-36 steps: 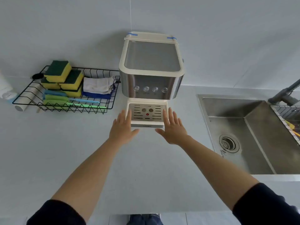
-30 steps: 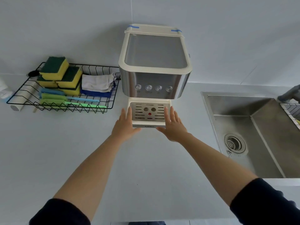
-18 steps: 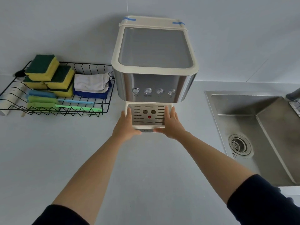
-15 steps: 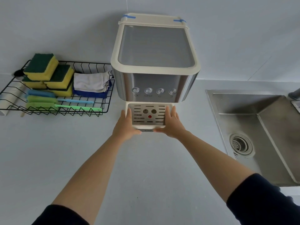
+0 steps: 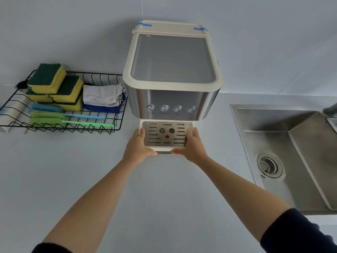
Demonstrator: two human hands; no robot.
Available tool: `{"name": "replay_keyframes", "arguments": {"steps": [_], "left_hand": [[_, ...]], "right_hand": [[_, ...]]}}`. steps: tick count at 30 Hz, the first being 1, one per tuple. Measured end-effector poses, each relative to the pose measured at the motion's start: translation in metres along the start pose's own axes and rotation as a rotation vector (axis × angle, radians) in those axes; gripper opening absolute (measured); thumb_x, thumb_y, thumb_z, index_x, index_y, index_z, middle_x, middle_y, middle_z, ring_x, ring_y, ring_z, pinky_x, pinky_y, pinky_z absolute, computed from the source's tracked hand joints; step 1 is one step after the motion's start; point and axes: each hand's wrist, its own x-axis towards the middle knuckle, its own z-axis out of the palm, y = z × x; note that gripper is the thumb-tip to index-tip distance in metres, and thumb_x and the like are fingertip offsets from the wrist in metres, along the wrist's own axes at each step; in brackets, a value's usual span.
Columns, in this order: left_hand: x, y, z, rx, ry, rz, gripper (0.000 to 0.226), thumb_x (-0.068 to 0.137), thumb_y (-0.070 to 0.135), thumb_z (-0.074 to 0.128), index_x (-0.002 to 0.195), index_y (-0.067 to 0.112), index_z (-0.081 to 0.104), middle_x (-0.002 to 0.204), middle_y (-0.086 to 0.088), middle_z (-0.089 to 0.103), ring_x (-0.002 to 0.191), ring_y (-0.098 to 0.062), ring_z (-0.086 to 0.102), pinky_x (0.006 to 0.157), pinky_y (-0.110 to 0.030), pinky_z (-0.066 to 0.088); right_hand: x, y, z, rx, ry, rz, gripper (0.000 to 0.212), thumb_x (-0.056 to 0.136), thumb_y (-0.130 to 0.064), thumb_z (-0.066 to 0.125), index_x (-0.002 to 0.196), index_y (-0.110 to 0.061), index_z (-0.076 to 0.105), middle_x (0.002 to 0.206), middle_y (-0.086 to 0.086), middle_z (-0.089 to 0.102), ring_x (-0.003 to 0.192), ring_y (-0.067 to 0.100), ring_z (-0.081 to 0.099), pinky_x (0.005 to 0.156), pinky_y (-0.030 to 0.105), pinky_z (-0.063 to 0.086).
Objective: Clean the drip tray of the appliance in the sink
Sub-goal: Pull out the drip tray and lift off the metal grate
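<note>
Left hand (image 5: 138, 147) and right hand (image 5: 193, 147) clasp the drip tray's (image 5: 165, 136) sides under the coffee machine (image 5: 173, 79); yanked out tilted, it could slop dregs before the machine.

Left hand (image 5: 138, 147) and right hand (image 5: 194, 147) grip the cream plastic drip tray (image 5: 155, 138) with its slotted steel grate.

Fingers lie along the drip tray's two sides and the thumbs press on its front lip. It sits at the foot of a cream and brushed-steel appliance (image 5: 171, 84) that stands at the back edge of the pale grey counter (image 5: 164, 198). Toward the counter's back left corner, a black wire basket (image 5: 102, 74) holds yellow-and-green sponges (image 5: 47, 78), a white cloth (image 5: 102, 95) on a blue one, and blue and green long-handled brushes (image 5: 47, 119). A rectangular stainless steel sink (image 5: 310, 161) is set into the counter's right edge.
</note>
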Motion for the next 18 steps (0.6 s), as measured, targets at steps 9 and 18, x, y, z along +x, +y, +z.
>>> {"name": "replay_keyframes", "arguments": {"steps": [9, 18], "left_hand": [[-0.063, -0.006, 0.011, 0.064, -0.015, -0.007, 0.099, 0.065, 0.035, 0.078, 0.143, 0.006, 0.024, 0.136, -0.012, 0.04, 0.118, -0.027, 0.049, 0.094, -0.039, 0.049], [-0.137, -0.015, 0.031, 0.021, -0.084, -0.06, 0.107, 0.067, 0.038, 0.078, 0.148, 0.009, 0.014, 0.155, -0.008, 0.021, 0.134, -0.023, 0.039, 0.106, -0.036, 0.039]], "right_hand": [[-0.064, 0.011, 0.008, 0.044, -0.016, -0.024, 0.106, 0.062, -0.041, 0.08, 0.142, -0.014, 0.016, 0.14, 0.008, 0.024, 0.126, 0.025, 0.034, 0.099, 0.042, 0.048], [-0.134, 0.037, 0.026, 0.047, -0.07, -0.02, 0.105, 0.062, -0.042, 0.079, 0.143, -0.018, 0.016, 0.144, 0.007, 0.02, 0.131, 0.024, 0.032, 0.1, 0.042, 0.047]]}}
